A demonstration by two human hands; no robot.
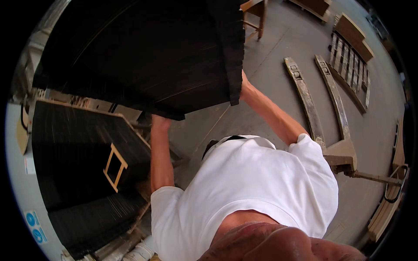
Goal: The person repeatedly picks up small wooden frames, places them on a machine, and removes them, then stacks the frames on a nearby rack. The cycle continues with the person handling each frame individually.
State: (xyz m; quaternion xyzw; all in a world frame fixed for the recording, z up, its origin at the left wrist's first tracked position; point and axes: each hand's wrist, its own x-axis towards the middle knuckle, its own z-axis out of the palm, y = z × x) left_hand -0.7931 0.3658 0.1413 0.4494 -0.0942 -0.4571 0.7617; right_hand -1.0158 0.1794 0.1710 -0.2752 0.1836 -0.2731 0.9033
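A large, thick stack of black boards point(152, 56) fills the upper left and middle, raised in front of me. At its near lower edge my left hand point(161, 122) grips it from below, with the fingers hidden behind the edge. My right hand point(246, 88) holds the right side near the corner, its fingers also mostly out of sight. Both arms are stretched forward. To the left, below the held stack, stand more black boards point(78, 126) in piles, with a small light wooden frame point(115, 168) among them.
On the grey floor point(270, 61) to the right lies a pallet jack point(305, 93) with two long forks. Beyond it is a slatted wooden pallet point(350, 65) with a brown board. A wooden stool point(254, 21) stands at the top. Long planks point(383, 215) lie at the right edge.
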